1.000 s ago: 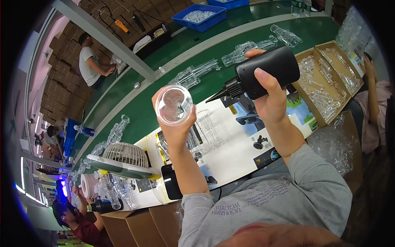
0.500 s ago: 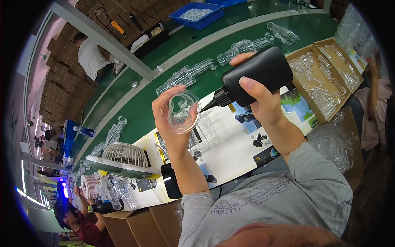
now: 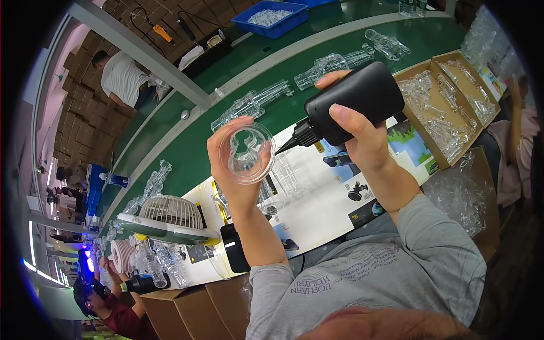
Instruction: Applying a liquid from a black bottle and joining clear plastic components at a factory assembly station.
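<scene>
My left hand (image 3: 226, 170) is closed around a clear plastic part (image 3: 253, 164) with a round, flanged end turned up towards me. A curved inner shape shows inside the ring. My right hand (image 3: 362, 133) grips a black squeeze bottle (image 3: 354, 93), tilted so its narrow tip (image 3: 283, 148) points left and down. That tip is at the right rim of the round end; I cannot tell whether it touches. Below my hands lies a printed white sheet (image 3: 317, 209), with more clear plastic pieces (image 3: 288, 177) on it beside my left wrist.
Clear plastic assemblies (image 3: 252, 105) line the green bench beyond. A cardboard tray (image 3: 447, 107) of clear pieces sits right, a small fan (image 3: 170, 218) and a phone (image 3: 234, 246) left. A blue bin (image 3: 271, 20) stands at the back. Other people (image 3: 122, 79) work nearby.
My left hand and the clear part have shifted very slightly left. The bottle stays almost still, its tip at the rim. In the background, the person in white has moved a little.
</scene>
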The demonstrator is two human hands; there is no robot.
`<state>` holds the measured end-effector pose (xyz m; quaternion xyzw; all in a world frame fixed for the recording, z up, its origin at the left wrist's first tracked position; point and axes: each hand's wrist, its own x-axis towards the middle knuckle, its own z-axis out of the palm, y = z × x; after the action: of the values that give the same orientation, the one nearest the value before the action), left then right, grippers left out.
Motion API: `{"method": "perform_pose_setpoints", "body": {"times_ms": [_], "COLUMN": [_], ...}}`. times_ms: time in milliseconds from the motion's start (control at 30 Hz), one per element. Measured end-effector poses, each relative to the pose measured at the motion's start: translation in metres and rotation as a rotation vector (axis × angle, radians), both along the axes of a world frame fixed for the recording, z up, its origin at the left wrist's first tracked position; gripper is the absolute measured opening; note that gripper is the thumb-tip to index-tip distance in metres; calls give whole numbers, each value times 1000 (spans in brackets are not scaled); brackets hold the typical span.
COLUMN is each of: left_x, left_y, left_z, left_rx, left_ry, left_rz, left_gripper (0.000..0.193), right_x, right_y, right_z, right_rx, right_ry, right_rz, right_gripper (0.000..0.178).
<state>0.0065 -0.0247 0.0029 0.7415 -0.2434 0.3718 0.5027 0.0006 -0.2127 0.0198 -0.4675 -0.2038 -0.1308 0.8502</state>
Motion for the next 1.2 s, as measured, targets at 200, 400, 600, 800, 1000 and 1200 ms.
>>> {"method": "perform_pose_setpoints", "body": {"times_ms": [200, 400, 600, 800, 1000, 1200], "left_x": [-5, -1, -7, -12, -8, -8], "left_y": [3, -3, 4, 7, 6, 7], "left_z": [1, 0, 5, 6, 5, 5], "left_rx": [4, 10, 32, 21, 49, 71], "left_ry": [-5, 2, 25, 80, 76, 62], "left_rz": [1, -14, 17, 31, 45, 56], "left_gripper": [50, 49, 46, 42, 42, 44], "right_x": [-1, 2, -3, -6, -4, -3], "right_y": [2, -4, -1, -2, -4, -4], "right_z": [1, 0, 2, -3, -4, -4], "right_rx": [28, 38, -2, -76, -123, -129], "right_ry": [-1, 2, -62, -298, -340, -342], "right_rz": [35, -1, -52, -108, -77, -139], "right_gripper": [37, 37, 39, 35, 35, 35]}}
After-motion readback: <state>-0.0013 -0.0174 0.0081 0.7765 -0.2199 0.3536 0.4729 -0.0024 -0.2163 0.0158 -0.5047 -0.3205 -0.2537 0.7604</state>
